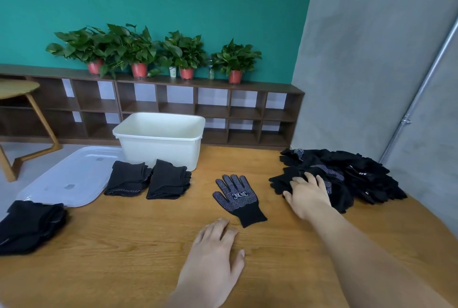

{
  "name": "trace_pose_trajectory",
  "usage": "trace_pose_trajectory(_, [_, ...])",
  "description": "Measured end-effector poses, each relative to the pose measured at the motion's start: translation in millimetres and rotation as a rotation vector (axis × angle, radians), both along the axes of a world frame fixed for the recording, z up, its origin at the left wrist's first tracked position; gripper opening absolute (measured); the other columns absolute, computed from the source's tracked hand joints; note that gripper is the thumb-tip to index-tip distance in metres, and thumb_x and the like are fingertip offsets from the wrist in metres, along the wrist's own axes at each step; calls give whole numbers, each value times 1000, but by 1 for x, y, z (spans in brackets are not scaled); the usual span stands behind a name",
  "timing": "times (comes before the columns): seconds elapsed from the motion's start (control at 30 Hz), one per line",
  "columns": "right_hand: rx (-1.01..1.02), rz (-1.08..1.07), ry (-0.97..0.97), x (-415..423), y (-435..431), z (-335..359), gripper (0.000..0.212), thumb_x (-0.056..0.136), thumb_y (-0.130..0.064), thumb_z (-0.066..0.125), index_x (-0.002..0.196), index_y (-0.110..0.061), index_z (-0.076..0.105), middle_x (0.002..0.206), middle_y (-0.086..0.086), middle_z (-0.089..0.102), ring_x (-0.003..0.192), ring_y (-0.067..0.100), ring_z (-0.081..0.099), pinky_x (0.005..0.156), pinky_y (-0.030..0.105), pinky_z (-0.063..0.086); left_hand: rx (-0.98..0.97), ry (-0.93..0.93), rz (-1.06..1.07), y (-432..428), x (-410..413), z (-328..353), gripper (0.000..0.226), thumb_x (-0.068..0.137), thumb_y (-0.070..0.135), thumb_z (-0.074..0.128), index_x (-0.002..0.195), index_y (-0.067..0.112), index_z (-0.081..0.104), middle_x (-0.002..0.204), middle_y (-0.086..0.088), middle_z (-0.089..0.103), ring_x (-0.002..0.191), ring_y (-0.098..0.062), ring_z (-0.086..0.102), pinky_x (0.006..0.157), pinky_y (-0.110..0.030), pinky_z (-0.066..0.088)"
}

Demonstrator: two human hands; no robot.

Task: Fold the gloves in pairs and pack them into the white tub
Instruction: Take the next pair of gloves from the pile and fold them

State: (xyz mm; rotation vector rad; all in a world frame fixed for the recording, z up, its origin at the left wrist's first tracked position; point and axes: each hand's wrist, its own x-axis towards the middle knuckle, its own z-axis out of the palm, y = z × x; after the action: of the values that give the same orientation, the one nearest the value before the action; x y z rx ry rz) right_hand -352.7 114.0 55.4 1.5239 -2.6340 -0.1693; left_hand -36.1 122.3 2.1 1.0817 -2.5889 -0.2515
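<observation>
The right hand lies spread on the glove pile, grasp unclear; the left hand rests flat and empty beside the dotted glove on the table. Best lift one mate, laying it squarely atop.

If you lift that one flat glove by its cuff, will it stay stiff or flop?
Probably flop: the glove looks like thin knit and lies flat on the table. It is likely light, being so thin. The white dots on its palm may grip a little, so it should not slip easily.
</observation>
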Motion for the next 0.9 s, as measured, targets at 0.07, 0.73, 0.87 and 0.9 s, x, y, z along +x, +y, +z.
trace_pose_trajectory(0.07, [-34,16,0,-1,-2,5,54,110,-50,27,154,-25,47,162,-8,40,157,25,18,130,49,4,2,-5,4,-1,-1,0,62,102,64,24,157,40,36,168,15,21,157,-9,14,131,-34,9])
trace_pose_trajectory(0.73, [-852,99,-729,-2,16,87,18,90,-15,80,93,-33,78,96,-12,76,93,8,71,91,27,55,7,-7,3,-2,0,-3,60,105,63,26,158,38,36,169,12,22,158,-11,14,131,-35,10])
trace_pose_trajectory(0.87, [-804,157,-1046,5,32,113,28,90,-18,82,110,-34,70,98,2,79,100,19,75,92,37,56,4,-4,1,0,0,1,59,106,61,25,159,37,35,169,12,21,158,-11,13,131,-34,7])
trace_pose_trajectory(0.9, [-781,176,-1096,8,37,117,31,91,-20,81,115,-36,69,101,5,79,100,20,75,92,37,56,6,-1,1,1,1,3,59,107,61,25,159,36,35,169,12,21,158,-11,13,131,-34,6])
